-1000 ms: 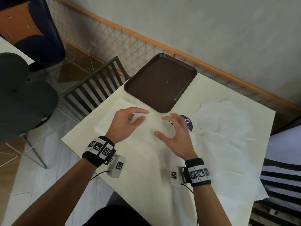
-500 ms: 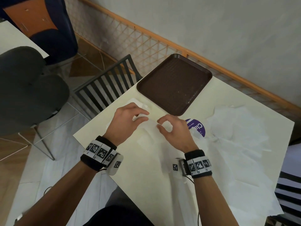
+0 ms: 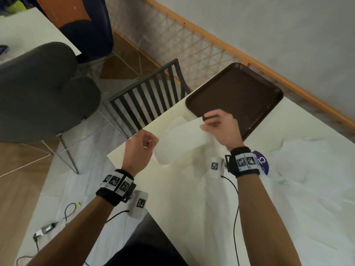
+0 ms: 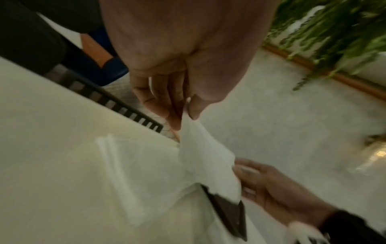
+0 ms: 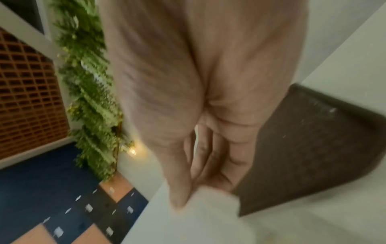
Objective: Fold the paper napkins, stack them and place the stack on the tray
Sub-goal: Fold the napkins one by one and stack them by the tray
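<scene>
A white paper napkin [image 3: 180, 141] hangs in the air above the table, stretched between both hands. My left hand [image 3: 148, 144] pinches its near corner between thumb and fingers; the left wrist view shows that pinch on the napkin [image 4: 200, 148]. My right hand [image 3: 210, 124] pinches the far corner, just over the near edge of the brown tray [image 3: 236, 98]. In the right wrist view the napkin [image 5: 211, 208] is blurred under the fingers beside the tray [image 5: 313, 148]. A folded napkin [image 4: 129, 175] lies flat on the table [image 3: 172, 198] below.
A heap of loose white napkins [image 3: 307, 169] covers the table's right side, partly over a purple sticker [image 3: 262, 162]. A black slatted chair [image 3: 149, 100] stands beyond the left table edge, a grey padded chair [image 3: 44, 93] farther left. Cables [image 3: 67, 210] lie on the floor.
Both hands were low on the table over a napkin; now they have lifted it, each pinching a corner, and moved toward the tray. The head view has shifted left.
</scene>
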Available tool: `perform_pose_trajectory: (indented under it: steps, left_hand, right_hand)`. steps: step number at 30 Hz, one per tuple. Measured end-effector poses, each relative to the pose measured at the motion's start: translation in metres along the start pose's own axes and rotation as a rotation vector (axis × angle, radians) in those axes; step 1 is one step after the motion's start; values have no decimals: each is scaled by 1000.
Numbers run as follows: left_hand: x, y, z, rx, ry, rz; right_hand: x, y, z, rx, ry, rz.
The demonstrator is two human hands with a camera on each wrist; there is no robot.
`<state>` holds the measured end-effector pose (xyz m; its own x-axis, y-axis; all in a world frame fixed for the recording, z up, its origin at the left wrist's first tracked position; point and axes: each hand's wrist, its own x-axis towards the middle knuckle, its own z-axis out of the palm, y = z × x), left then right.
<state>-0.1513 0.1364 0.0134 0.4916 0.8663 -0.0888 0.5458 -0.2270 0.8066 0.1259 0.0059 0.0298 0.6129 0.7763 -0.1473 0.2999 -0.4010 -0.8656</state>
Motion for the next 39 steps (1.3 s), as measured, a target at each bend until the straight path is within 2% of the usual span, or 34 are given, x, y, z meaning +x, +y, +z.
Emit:
perform_pose_trajectory:
  steps: [2, 5, 10, 12, 16, 18, 21, 24, 27, 29, 32, 35, 39]
  left_hand:
    - [1, -11, 4, -1, 28, -60]
    - [1, -20, 13, 54, 27, -80]
    - [8, -42, 32, 272, -51, -12]
    - [9, -45, 35, 352, -35, 20]
    - [-2, -34, 45, 448, 57, 132]
    - [-9, -18, 58, 420, 21, 189]
    - [-23, 15, 87, 289, -120, 267]
    - [-35, 46, 121, 244, -304, 271]
    - [-50, 61, 157, 352, -467, 220]
    - [-59, 63, 179, 482, -534, 206]
    - [-66, 65, 197, 397, -550, 142]
    - [-65, 65, 200, 272, -529, 150]
    - [-61, 66, 189, 39, -470, 188]
  right_hand:
    - [26, -9, 25, -81, 37, -32]
    - [58, -17, 56, -225, -12, -64]
    - [77, -11, 88, -444, -107, -44]
    - [71, -10, 90, -485, -94, -46]
    - [32, -6, 67, -416, 98, -88]
    - [2, 3, 46, -378, 128, -93]
    - [-44, 31, 10, -398, 150, -50]
    - [-84, 72, -28, -445, 158, 120]
    - [-119, 112, -56, -571, 90, 311]
    - [-135, 128, -63, -668, 33, 372]
    - [-148, 136, -63, -670, 96, 316]
    - [-159, 138, -61, -650, 198, 208]
    - [-171, 132, -71, -389, 320, 28]
